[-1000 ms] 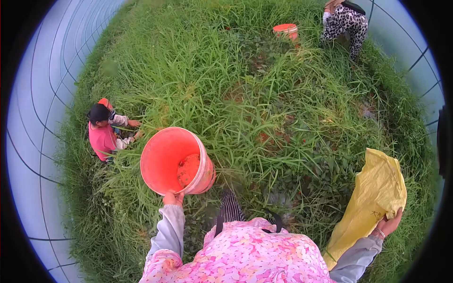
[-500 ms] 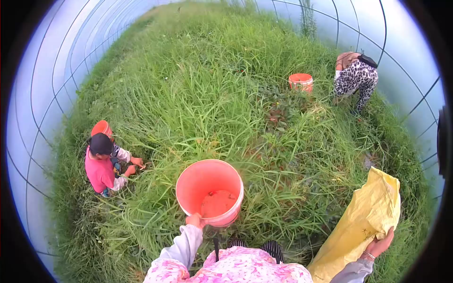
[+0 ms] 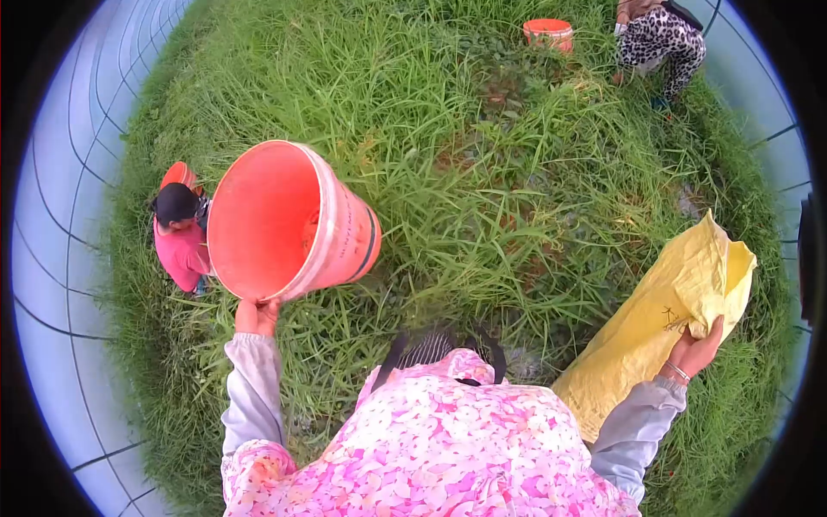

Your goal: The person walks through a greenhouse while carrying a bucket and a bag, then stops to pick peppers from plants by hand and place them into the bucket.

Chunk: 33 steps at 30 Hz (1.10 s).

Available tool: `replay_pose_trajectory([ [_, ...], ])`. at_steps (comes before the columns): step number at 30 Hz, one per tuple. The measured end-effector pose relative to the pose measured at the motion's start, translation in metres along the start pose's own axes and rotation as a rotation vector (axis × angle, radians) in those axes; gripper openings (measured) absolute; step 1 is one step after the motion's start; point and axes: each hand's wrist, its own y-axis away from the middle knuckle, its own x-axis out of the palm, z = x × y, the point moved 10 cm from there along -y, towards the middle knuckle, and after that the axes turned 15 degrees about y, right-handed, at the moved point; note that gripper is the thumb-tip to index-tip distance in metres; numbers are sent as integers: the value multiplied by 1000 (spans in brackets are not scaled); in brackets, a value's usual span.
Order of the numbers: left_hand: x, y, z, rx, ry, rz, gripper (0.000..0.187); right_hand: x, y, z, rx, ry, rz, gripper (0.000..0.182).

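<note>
My left hand (image 3: 258,317) is closed on the near rim of a red-orange bucket (image 3: 349,237). The bucket is tipped, with its mouth facing left and toward me; its visible inner wall looks bare, and the bottom is mostly hidden. At the right, my right hand (image 3: 694,351) grips a long yellow woven sack (image 3: 633,310) near its upper end. The sack's mouth gapes a little at the top right, and its lower end runs down beside my pink floral clothing (image 3: 465,439). What is inside the sack does not show.
Tall grass (image 3: 345,86) covers the ground. A person in pink (image 3: 183,250) crouches at the left by a red bucket (image 3: 177,175). Another person in spotted trousers (image 3: 662,45) bends at the upper right near an orange bucket (image 3: 549,34). Plastic tunnel walls (image 3: 69,233) curve along both sides.
My left hand has swung the bucket left and up, tipping its mouth sideways. The sack's top has shifted slightly right and its mouth shows wider. The view has tilted downward.
</note>
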Motion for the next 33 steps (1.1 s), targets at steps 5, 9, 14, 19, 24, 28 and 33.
replay_pose_trajectory([
  [5,-4,16,-61,177,58,-43,15,7,-11,1,22,-112,73,39],
  [9,0,38,-95,338,52,-15,15,4,-20,-2,35,-119,93,38],
  [14,-5,63,-112,401,39,-32,17,4,-26,-4,40,-153,125,38],
  [19,-2,66,-114,364,23,-80,12,4,-25,7,29,-207,146,37],
  [24,-11,65,-97,349,59,-152,17,-5,-31,7,55,-249,139,35],
  [28,-12,58,-92,269,70,-99,21,-5,-40,1,29,-257,114,33],
  [33,-2,45,-83,317,3,-103,14,6,-37,-3,47,-226,79,29],
])
